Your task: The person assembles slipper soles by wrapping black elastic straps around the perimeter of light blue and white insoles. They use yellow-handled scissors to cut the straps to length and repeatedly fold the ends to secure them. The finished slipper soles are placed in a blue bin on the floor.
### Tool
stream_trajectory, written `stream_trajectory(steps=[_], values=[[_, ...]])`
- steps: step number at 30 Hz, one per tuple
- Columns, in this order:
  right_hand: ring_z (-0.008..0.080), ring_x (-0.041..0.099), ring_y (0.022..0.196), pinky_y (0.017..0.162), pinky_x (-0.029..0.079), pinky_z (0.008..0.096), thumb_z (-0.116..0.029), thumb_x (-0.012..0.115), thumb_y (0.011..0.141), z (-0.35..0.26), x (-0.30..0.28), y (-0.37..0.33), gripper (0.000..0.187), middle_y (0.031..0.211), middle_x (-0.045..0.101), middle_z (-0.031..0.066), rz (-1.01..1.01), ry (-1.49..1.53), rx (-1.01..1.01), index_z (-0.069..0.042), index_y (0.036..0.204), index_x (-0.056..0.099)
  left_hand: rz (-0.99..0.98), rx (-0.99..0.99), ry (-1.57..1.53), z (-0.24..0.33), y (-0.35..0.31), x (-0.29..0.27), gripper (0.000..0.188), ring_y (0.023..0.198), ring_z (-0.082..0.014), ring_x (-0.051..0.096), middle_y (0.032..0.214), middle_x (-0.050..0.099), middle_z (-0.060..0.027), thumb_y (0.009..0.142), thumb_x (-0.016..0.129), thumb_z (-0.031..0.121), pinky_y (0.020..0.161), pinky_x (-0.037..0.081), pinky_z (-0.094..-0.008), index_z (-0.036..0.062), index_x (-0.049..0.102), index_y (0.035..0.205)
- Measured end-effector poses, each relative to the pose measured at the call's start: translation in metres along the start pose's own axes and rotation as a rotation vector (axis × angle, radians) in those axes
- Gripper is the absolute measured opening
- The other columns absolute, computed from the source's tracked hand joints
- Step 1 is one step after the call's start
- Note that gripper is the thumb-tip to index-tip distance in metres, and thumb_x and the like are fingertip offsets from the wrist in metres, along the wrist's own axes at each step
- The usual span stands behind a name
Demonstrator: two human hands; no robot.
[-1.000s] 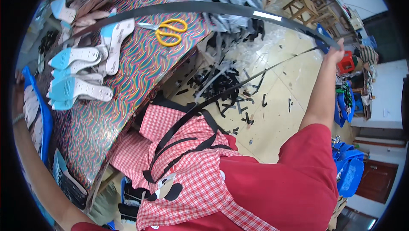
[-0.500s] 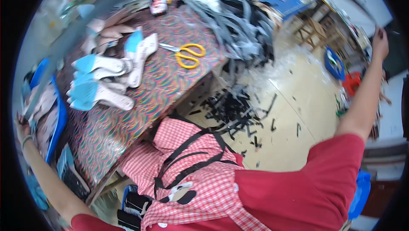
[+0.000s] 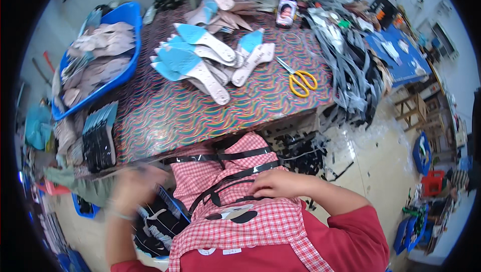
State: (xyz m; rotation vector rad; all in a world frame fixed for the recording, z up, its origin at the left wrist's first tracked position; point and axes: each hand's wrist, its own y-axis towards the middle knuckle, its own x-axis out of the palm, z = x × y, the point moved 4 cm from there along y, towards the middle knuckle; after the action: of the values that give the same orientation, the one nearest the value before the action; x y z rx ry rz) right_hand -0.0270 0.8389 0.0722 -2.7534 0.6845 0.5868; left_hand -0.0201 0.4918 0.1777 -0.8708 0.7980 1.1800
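Observation:
My right hand [image 3: 275, 184] rests over my lap, its fingers curled closed around a thin black strip [image 3: 228, 188]. Other glossy black strips [image 3: 225, 156] cross the red checked apron [image 3: 240, 229]. My left hand [image 3: 140, 184] is raised beside my lap, below the table's front edge, and so smeared by motion that its fingers and anything in them cannot be made out. Ahead, a pile of white-and-blue high-heel shoe insoles [image 3: 200, 66] lies on the patterned table [image 3: 165, 129]. Yellow-handled scissors [image 3: 303, 82] lie open to their right.
A blue basin [image 3: 138, 36] of beige pieces stands at the table's left, near a stack of black insoles [image 3: 99, 141]. Grey and black strips [image 3: 350, 71] hang off the right corner. A bottle [image 3: 286, 9] stands behind. Black scraps [image 3: 305, 154] litter the floor.
My arms, spread wide to both sides before, have come in to my lap. My right hand has moved left and down, my left hand inward. The view has turned toward the table.

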Motion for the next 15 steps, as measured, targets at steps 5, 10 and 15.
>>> stream_trajectory(steps=[5, 10, 15], values=[[0.0242, 0.059, 0.095, 0.081, 0.048, 0.032, -0.017, 0.062, 0.088, -0.016, -0.01, 0.011, 0.038, 0.103, 0.06, 0.0125, -0.403, 0.088, -0.018, -0.006, 0.124, 0.056, -0.462, 0.276, -0.58, 0.033, -0.037, 0.156, 0.033, 0.098, -0.0259, 0.062, 0.105, 0.064, -0.0135, 0.084, 0.069, 0.018, 0.087, 0.047, -0.0344, 0.0032, 0.065, 0.112], [0.0241, 0.06, 0.089, 0.077, 0.05, 0.0343, -0.022, 0.064, 0.086, -0.001, 0.009, -0.003, 0.042, 0.101, 0.06, 0.0108, -0.281, -0.011, 0.049, -0.009, 0.125, 0.054, -0.464, 0.364, -0.634, 0.044, -0.037, 0.151, 0.037, 0.102, -0.0319, 0.061, 0.113, 0.061, -0.015, 0.085, 0.065, 0.022, 0.09, 0.048, -0.036, 0.0076, 0.061, 0.119], [0.0289, 0.063, 0.083, 0.072, 0.051, 0.0381, -0.025, 0.065, 0.084, 0.007, 0.023, 0.005, 0.025, 0.091, 0.062, 0.0107, 0.114, -0.256, -0.049, -0.006, 0.099, 0.064, -0.326, 0.235, -0.342, 0.037, -0.036, 0.166, 0.03, 0.089, -0.0346, 0.062, 0.096, 0.062, -0.0164, 0.083, 0.065, 0.023, 0.079, 0.049, -0.0412, 0.0046, 0.062, 0.106]])
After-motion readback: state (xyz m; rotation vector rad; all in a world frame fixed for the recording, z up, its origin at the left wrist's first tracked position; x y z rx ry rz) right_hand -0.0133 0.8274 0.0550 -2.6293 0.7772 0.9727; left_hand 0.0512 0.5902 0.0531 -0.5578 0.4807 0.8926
